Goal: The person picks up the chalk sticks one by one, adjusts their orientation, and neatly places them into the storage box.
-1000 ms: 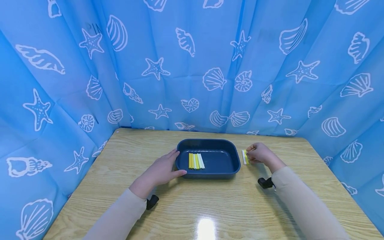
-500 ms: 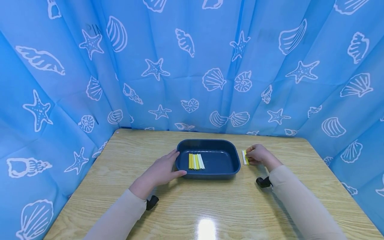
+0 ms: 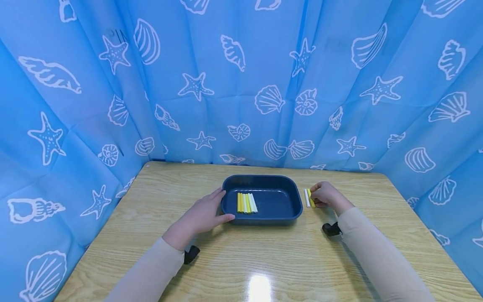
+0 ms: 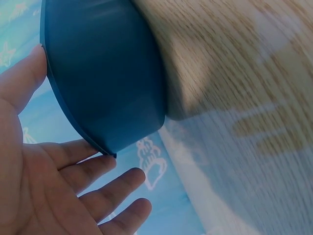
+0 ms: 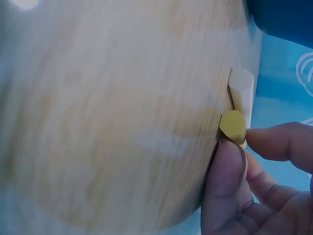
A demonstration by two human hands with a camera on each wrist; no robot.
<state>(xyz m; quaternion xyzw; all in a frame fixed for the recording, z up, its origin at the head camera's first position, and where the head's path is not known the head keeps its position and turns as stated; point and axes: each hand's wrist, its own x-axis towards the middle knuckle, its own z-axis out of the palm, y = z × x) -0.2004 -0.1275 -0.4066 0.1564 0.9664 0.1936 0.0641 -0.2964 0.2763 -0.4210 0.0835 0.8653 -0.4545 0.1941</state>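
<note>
A dark blue rectangular tray (image 3: 277,209) stands on the table with several yellow and white chalk sticks (image 3: 247,203) side by side in its left half. My left hand (image 3: 201,214) rests against the tray's left end, fingers fairly straight; in the left wrist view, thumb and fingertips (image 4: 110,161) touch the rim. Right of the tray, my right hand (image 3: 327,195) pinches a yellow chalk stick (image 5: 233,125) between thumb and forefinger, its angular end showing. Beside it a white chalk stick (image 3: 307,198) lies on the table. The yellow stick's far part is hidden by the fingers.
The wooden table (image 3: 226,260) reaches a blue curtain (image 3: 241,105) with white shells and starfish at the back and sides. Dark wrist devices (image 3: 332,229) sit beneath both wrists. A bright light reflection shows on the table's near part.
The yellow chalk stick in my right hand has tilted a little and come slightly apart from the white one. My right forearm has shifted slightly left. The left hand and the tray stay still.
</note>
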